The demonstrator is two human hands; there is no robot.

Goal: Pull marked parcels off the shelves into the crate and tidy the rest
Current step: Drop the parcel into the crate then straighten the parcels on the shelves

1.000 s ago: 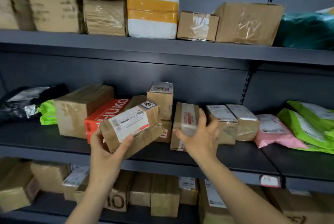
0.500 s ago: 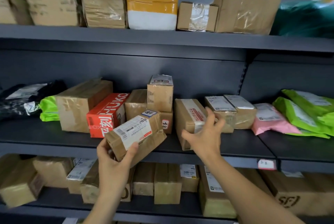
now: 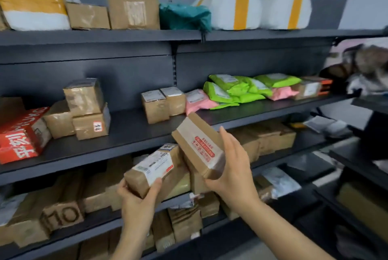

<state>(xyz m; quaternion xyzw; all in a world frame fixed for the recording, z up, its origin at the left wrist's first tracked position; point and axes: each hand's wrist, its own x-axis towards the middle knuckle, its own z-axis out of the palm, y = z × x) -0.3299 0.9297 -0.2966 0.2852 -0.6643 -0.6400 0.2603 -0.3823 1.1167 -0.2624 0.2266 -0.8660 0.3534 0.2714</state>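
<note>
My left hand (image 3: 139, 196) grips a brown parcel with a white shipping label (image 3: 153, 168), held in front of the middle shelf's edge (image 3: 117, 150). My right hand (image 3: 233, 167) grips a second brown parcel with a red-printed label (image 3: 196, 144), tilted and touching the first parcel's right end. Both parcels are off the shelf, in the air. On the middle shelf stand a red box (image 3: 21, 135), stacked brown boxes (image 3: 88, 110) and two small cartons (image 3: 161, 103). No crate shows.
Pink (image 3: 198, 101) and green mailers (image 3: 237, 89) lie on the middle shelf at right. White foam boxes with yellow tape (image 3: 233, 7) and a teal bag (image 3: 184, 17) sit on the top shelf. Lower shelves hold several brown parcels (image 3: 60, 215). A dark rack (image 3: 365, 154) stands at right.
My right hand has taken the red-labelled parcel off the middle shelf and brought it next to the left hand's parcel. My view has swung to the right and both hands sit lower.
</note>
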